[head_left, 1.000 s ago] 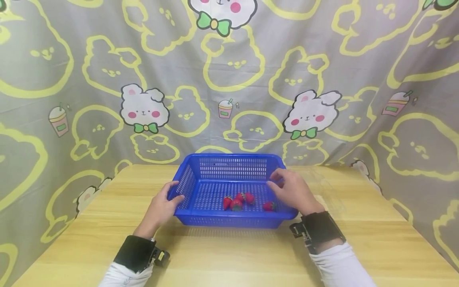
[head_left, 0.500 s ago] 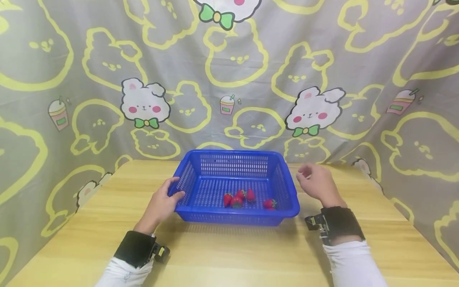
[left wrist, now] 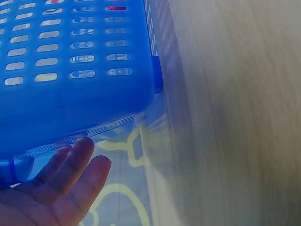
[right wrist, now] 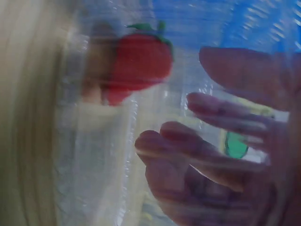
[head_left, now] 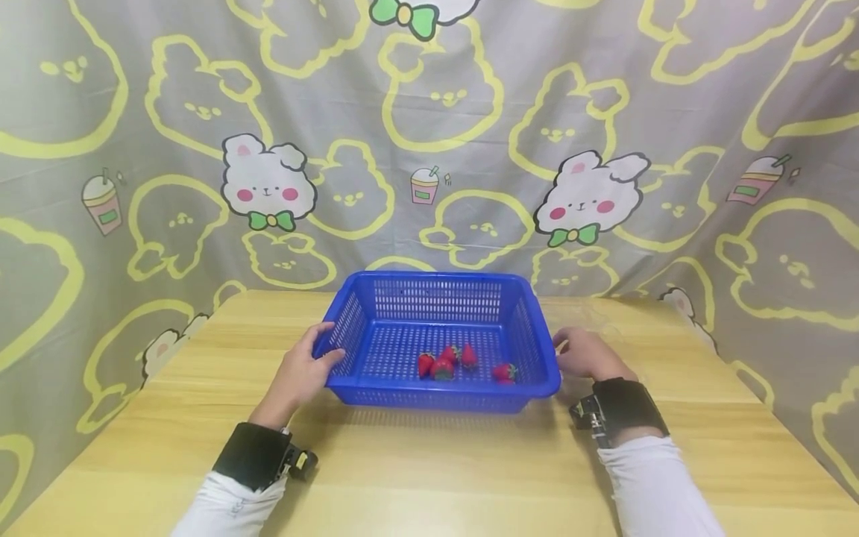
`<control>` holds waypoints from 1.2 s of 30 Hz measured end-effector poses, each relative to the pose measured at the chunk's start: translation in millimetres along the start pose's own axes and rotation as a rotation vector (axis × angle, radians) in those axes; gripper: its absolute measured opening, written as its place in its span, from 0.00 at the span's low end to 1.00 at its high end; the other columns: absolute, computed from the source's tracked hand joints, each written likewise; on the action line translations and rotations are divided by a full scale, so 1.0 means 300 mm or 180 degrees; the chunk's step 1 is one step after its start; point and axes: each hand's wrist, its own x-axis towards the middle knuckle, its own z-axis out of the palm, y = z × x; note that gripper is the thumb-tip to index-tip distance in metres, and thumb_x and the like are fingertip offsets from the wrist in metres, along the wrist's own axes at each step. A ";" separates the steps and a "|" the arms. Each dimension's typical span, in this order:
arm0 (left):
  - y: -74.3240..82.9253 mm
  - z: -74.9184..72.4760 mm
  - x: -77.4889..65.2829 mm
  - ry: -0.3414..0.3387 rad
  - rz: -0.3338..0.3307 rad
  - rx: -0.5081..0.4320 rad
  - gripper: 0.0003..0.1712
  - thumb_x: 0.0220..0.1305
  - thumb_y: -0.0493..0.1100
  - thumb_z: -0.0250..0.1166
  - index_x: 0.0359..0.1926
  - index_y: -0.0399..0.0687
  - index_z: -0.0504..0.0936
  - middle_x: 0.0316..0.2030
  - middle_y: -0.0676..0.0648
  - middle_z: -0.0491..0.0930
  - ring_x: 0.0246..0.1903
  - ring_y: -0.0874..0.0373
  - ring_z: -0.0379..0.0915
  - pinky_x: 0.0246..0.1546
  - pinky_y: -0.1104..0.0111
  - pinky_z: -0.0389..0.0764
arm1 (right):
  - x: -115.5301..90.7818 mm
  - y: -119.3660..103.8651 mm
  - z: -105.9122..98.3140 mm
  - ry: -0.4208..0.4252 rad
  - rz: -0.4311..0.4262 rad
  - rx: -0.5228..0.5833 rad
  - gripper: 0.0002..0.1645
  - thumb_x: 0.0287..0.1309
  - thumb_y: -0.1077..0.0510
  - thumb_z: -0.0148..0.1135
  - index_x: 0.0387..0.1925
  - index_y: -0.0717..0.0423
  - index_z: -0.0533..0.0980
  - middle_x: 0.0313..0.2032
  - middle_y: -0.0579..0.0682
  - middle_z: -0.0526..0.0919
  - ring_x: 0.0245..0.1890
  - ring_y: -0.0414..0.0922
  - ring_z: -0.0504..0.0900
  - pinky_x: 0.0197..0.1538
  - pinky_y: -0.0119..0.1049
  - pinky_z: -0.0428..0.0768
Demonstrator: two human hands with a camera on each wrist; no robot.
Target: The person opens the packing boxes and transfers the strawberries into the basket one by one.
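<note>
A blue plastic basket [head_left: 443, 391] with slotted walls stands on the table. Several red strawberries [head_left: 426, 365] lie in a cluster on its floor, and more red shows near the right wall. My left hand [head_left: 302, 369] holds the basket's left rim, thumb over the edge and fingers outside. Just beyond the right wall, low to the table, is my right hand [head_left: 587, 354] with loosely bent fingers. In the right wrist view those blurred fingers are near clear plastic [right wrist: 108, 155], through which a strawberry [right wrist: 143, 61] shows; no grip on it is visible.
The wooden table [head_left: 429, 470] extends in front and to both sides. A patterned grey curtain [head_left: 362, 89] hangs close behind the basket. Faint, see-through plastic [head_left: 597, 313] lies on the table right of the basket, behind my right hand.
My right hand has come out from over the basket, across its right rim, and down to the table beside it. My left hand stays at the left rim.
</note>
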 end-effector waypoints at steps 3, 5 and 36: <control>0.000 0.002 0.002 -0.0003 -0.0004 -0.0008 0.31 0.71 0.45 0.52 0.70 0.44 0.54 0.67 0.25 0.57 0.63 0.28 0.55 0.61 0.35 0.59 | 0.007 -0.006 0.009 -0.0076 -0.0001 0.0042 0.23 0.44 0.59 0.67 0.44 0.66 0.77 0.37 0.65 0.84 0.38 0.58 0.81 0.41 0.55 0.81; 0.000 0.002 0.004 -0.0001 -0.0002 -0.0024 0.31 0.71 0.45 0.52 0.70 0.44 0.54 0.67 0.25 0.57 0.63 0.28 0.55 0.61 0.35 0.59 | 0.008 -0.010 0.016 -0.0126 0.0048 0.0092 0.25 0.42 0.59 0.68 0.46 0.64 0.78 0.39 0.64 0.84 0.40 0.59 0.82 0.44 0.56 0.81; -0.005 0.001 0.000 -0.0023 0.0028 -0.0036 0.31 0.71 0.44 0.52 0.70 0.43 0.54 0.66 0.25 0.58 0.62 0.28 0.57 0.59 0.35 0.62 | 0.016 -0.011 0.045 -0.0060 -0.0006 0.0079 0.21 0.40 0.59 0.69 0.39 0.63 0.80 0.36 0.61 0.85 0.36 0.56 0.82 0.42 0.53 0.82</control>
